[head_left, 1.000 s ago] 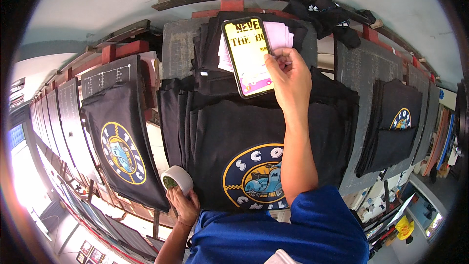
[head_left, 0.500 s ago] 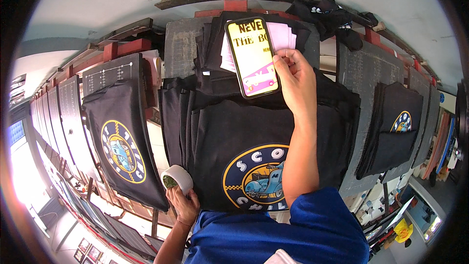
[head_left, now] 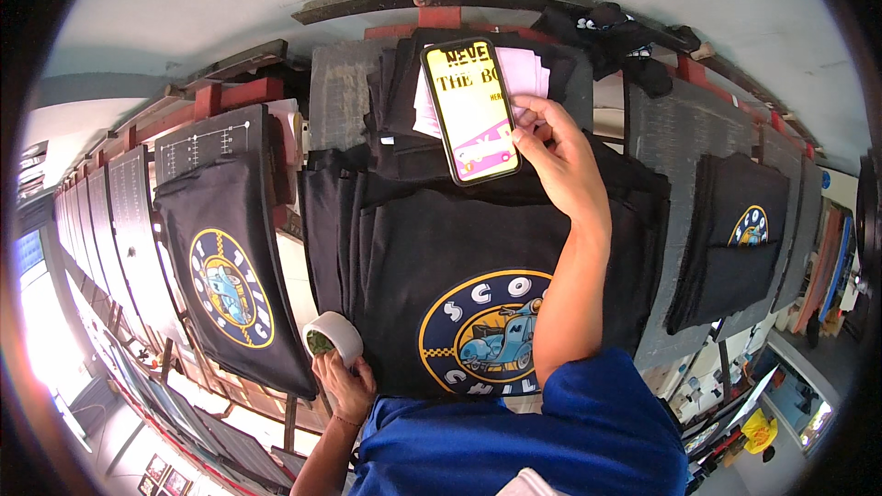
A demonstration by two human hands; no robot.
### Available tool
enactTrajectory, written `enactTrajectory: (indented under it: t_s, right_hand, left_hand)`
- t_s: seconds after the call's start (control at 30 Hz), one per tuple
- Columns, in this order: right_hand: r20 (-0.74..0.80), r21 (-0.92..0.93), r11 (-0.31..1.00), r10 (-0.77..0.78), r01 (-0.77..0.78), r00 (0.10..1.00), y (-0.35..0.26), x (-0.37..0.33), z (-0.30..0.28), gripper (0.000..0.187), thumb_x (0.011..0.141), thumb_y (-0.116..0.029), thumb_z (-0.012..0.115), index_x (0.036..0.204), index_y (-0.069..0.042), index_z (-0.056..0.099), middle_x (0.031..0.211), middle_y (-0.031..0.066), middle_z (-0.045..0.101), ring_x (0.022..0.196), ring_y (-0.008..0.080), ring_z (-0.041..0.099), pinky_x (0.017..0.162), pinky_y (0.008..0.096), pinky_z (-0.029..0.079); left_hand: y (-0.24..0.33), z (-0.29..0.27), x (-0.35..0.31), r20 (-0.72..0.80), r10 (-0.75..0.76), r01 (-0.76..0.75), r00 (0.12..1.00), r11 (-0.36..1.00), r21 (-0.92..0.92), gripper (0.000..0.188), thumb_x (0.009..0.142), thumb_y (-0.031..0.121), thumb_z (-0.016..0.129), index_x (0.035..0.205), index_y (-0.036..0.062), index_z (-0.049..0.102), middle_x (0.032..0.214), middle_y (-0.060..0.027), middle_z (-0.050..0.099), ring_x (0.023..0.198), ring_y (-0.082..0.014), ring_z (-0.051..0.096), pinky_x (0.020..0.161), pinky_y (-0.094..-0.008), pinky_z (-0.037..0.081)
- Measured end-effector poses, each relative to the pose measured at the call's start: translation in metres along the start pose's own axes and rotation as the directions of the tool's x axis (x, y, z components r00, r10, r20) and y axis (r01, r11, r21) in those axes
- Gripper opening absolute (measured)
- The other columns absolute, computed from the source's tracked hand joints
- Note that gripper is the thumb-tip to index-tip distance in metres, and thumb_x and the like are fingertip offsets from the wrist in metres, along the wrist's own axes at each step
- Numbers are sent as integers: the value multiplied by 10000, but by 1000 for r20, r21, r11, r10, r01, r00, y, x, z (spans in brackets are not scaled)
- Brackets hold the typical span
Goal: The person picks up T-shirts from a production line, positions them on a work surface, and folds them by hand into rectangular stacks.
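Observation:
My right hand (head_left: 562,158) pinches the right edge of a black-framed smartphone (head_left: 473,115) between thumb and fingers. Its lit screen shows a yellow and pink picture with dark lettering. Behind the phone is a pile of pink sheets (head_left: 535,73) on folded black cloth. My left hand (head_left: 344,388), low at the left, is closed around a white, round, cup-like thing (head_left: 336,335) with dark green inside; its exact kind is unclear. Beneath both hands lies a stack of black shirts (head_left: 413,239), the top one printed with a round blue scooter emblem, partly covered by my right forearm.
Another black printed shirt (head_left: 220,257) lies on a board to the left, and a folded black pile (head_left: 735,239) to the right. Crumpled black cloth (head_left: 611,37) sits at the back right. A dark rail (head_left: 367,7) runs along the wall.
My right hand has turned slightly, its wrist shifting right, with its fingers still at the phone's edge. The left hand and the white round thing stay in place.

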State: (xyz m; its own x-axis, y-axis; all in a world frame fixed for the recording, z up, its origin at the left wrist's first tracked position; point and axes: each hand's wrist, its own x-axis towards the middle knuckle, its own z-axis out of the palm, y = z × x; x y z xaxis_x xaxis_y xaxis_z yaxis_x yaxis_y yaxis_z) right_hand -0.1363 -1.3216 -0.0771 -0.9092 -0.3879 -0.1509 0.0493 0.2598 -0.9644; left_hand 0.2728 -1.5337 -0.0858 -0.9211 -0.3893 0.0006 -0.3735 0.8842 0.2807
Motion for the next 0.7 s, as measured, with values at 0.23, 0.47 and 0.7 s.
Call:
enactTrajectory:
  t_s: [0.23,0.47,0.7]
  right_hand:
    - [-8,-78,997,-24,24,1000,5,-2,2,328,926,-137,629,1233,-24,602,1001,65,599,858,149,557,774,290,462]
    - [-268,-343,932,-218,119,938,-16,-46,20,424,930,-168,635,1315,-31,520,1167,131,621,916,215,627,788,325,495]
    - [93,5,1000,-30,29,995,-59,-202,99,368,930,-140,652,1273,-50,554,1111,75,648,902,122,617,741,276,497]
  left_hand:
    - [4,-8,0,34,-13,15,999,998,-65,312,797,70,656,1054,-12,500,922,-190,542,886,-388,518,856,-510,374]
    - [7,-44,12,110,91,-74,990,986,-146,290,789,31,633,1047,-24,511,911,-188,566,897,-369,547,862,-475,401]
    - [-14,-84,3,88,161,-130,983,949,-288,249,832,52,639,1025,-39,510,853,-224,593,844,-391,571,782,-473,430]
